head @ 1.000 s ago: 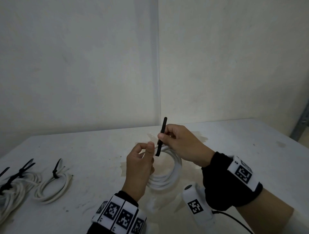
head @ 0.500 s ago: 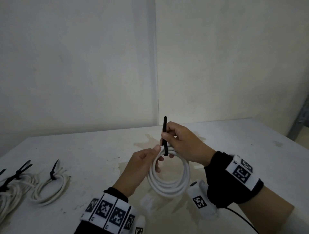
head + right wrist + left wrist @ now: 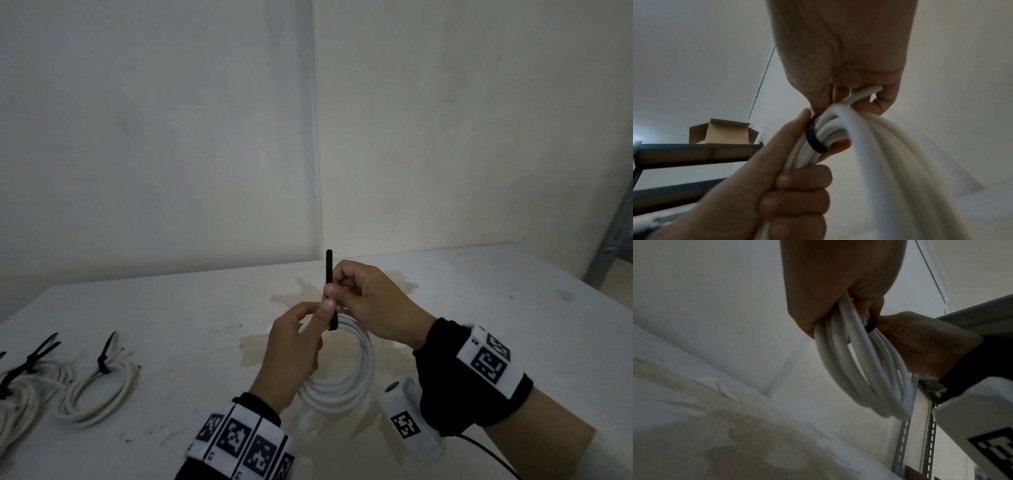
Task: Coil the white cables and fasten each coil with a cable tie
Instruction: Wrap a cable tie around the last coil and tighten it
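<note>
Pale plaster walls meet in a corner behind a white, stained table (image 3: pixel 191 308), and on its far left lie two finished coils (image 3: pixel 99 387), each cinched with a black tie whose tail sticks up, so part of the job is already done. Moving rightward, the left hand (image 3: pixel 294 349) has its fingers curled around the top of the white cable coil (image 3: pixel 346 377), thumb tip pressed against the black cable tie (image 3: pixel 329 274); a second ago this hand was pinching beside the tie with the coil tilted toward the viewer, and since then it has opened out, slid in and closed again directly at the tie. The coil now hangs lower and rounder below both hands, clear of the table. From the right wrist view the tie (image 3: pixel 813 138) is seen bent in a loop around the bunched strands, though whether its tail has entered the head cannot be told. The right hand (image 3: pixel 373 301) pinches the tie's upper part between thumb and fingers while also gripping the strands, the tail standing upright above it, straighter than a second ago. I judge the wrap is made and threading or pulling tight comes next.
</note>
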A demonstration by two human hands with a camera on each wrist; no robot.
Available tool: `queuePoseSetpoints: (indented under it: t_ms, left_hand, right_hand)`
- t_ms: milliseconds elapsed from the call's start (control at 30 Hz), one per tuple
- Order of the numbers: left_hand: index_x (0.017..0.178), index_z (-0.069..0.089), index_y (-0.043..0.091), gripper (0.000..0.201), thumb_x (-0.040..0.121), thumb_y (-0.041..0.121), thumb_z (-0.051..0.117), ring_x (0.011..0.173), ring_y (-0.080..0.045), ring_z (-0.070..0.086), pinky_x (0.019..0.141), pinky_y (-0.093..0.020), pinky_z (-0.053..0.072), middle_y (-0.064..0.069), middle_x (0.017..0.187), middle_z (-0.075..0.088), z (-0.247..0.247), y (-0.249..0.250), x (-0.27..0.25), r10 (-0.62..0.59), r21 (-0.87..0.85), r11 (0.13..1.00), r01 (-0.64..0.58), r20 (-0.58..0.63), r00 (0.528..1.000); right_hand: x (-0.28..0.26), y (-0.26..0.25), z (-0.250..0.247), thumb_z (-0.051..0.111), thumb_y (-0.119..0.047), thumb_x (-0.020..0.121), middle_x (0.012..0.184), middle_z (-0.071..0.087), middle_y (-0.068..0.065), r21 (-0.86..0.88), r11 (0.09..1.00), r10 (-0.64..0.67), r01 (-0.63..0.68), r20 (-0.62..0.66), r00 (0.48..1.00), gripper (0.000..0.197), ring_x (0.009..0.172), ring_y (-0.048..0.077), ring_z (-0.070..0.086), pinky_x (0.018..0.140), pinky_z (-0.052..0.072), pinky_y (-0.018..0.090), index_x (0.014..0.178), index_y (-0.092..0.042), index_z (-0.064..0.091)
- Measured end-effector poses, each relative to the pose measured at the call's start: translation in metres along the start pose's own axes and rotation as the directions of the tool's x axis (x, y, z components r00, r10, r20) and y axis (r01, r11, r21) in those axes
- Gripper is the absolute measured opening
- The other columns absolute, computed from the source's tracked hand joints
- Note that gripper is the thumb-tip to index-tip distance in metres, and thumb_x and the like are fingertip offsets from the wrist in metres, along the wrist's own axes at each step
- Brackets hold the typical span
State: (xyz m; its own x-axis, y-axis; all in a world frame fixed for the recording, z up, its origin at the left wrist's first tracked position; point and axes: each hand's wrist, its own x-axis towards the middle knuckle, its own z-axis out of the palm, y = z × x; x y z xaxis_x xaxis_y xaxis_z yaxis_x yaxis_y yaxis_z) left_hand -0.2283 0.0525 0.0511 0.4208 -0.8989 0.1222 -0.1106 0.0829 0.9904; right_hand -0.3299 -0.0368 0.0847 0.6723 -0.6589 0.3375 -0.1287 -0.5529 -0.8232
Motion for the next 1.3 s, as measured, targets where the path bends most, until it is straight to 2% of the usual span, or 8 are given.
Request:
queuePoseSetpoints:
  t_ms: [133, 300, 467, 567, 767, 867, 1100, 1300]
  left_hand:
    - [0.084, 0.068, 0.021, 0.013, 0.087, 0.026, 0.056, 0.035, -0.003, 0.033, 0.037, -0.017, 0.031, 0.012, 0.042, 0.053, 0.001, 0.002, 0.000, 0.046, -0.018, 0.999, -0.048, -0.054, 0.997]
    - [0.085, 0.067, 0.023, 0.014, 0.088, 0.029, 0.055, 0.035, -0.004, 0.033, 0.038, -0.018, 0.032, 0.013, 0.042, 0.052, 0.005, 0.004, 0.000, 0.052, -0.056, 0.997, -0.056, -0.069, 0.996]
    - [0.078, 0.069, 0.022, 0.016, 0.088, 0.026, 0.057, 0.036, -0.003, 0.033, 0.038, -0.018, 0.030, 0.013, 0.044, 0.052, 0.007, 0.000, -0.001, 0.016, -0.058, 0.998, -0.020, -0.068, 0.998]
    - [0.079, 0.070, 0.027, 0.015, 0.087, 0.028, 0.057, 0.036, -0.003, 0.035, 0.039, -0.017, 0.032, 0.014, 0.050, 0.057, 0.007, -0.001, -0.003, 0.034, -0.027, 0.999, -0.036, -0.060, 0.998]
    - [0.063, 0.063, 0.025, 0.030, 0.089, 0.035, 0.052, 0.037, -0.004, 0.030, 0.041, -0.019, 0.029, 0.012, 0.039, 0.039, 0.003, 0.010, 0.005, 0.005, -0.027, 1.000, -0.005, -0.009, 1.000]
    - [0.068, 0.064, 0.020, 0.025, 0.089, 0.030, 0.054, 0.037, -0.003, 0.030, 0.041, -0.019, 0.028, 0.014, 0.039, 0.041, 0.004, 0.011, 0.008, -0.005, -0.030, 1.000, 0.005, -0.018, 1.000]
    - [0.065, 0.064, 0.020, 0.028, 0.089, 0.030, 0.055, 0.039, -0.005, 0.029, 0.042, -0.023, 0.028, 0.012, 0.041, 0.038, 0.002, 0.007, 0.006, -0.019, -0.031, 0.999, 0.018, -0.017, 1.000]
    - [0.073, 0.067, 0.011, 0.027, 0.087, 0.032, 0.057, 0.038, -0.007, 0.029, 0.041, -0.022, 0.028, 0.011, 0.040, 0.038, -0.011, 0.011, 0.010, 0.001, 0.025, 1.000, -0.001, 0.004, 1.000]
  right_hand:
    - [-0.001, -0.003, -0.003, 0.058, -0.011, 0.089, 0.067, 0.056, -0.004, 0.024, 1.000, 0.009, -0.009, -0.013, 1.000, 0.024, 0.059, 0.012, 0.051, 0.060, 0.042, 0.018, 0.067, -0.017, 0.050]
    - [0.002, -0.011, -0.010, 0.060, -0.012, 0.087, 0.065, 0.055, -0.009, -0.055, 0.998, -0.028, 0.029, 0.015, 0.999, 0.022, 0.059, 0.002, 0.049, 0.061, 0.041, 0.011, 0.067, -0.018, 0.052]
    - [-0.001, -0.006, -0.009, 0.060, -0.011, 0.087, 0.072, 0.063, 0.017, -0.055, 0.998, -0.039, 0.036, -0.040, 0.998, 0.017, 0.069, 0.033, 0.056, 0.071, 0.050, 0.036, 0.072, -0.004, 0.056]
    - [-0.003, -0.004, -0.005, 0.058, -0.011, 0.089, 0.074, 0.063, 0.020, -0.039, 0.999, -0.019, 0.016, -0.079, 0.997, 0.020, 0.073, 0.036, 0.060, 0.075, 0.052, 0.046, 0.069, -0.011, 0.052]
    - [0.003, -0.012, -0.009, 0.057, -0.007, 0.088, 0.065, 0.061, 0.006, -0.113, 0.986, -0.131, 0.123, -0.068, 0.989, 0.013, 0.061, 0.025, 0.053, 0.063, 0.046, 0.034, 0.076, -0.005, 0.054]
    - [0.004, -0.012, -0.008, 0.057, -0.009, 0.089, 0.062, 0.060, -0.003, -0.098, 0.987, -0.135, 0.127, -0.084, 0.987, 0.020, 0.062, 0.018, 0.057, 0.065, 0.048, 0.034, 0.071, -0.017, 0.052]
    - [0.006, -0.008, 0.003, 0.057, -0.010, 0.089, 0.059, 0.059, -0.001, -0.014, 0.999, -0.047, 0.046, -0.189, 0.981, 0.026, 0.058, 0.017, 0.056, 0.066, 0.049, 0.037, 0.066, -0.019, 0.048]
    - [0.008, -0.012, 0.001, 0.054, -0.010, 0.091, 0.064, 0.056, 0.000, 0.108, 0.994, -0.013, 0.026, -0.121, 0.993, 0.021, 0.051, 0.004, 0.055, 0.055, 0.046, 0.019, 0.071, -0.014, 0.051]
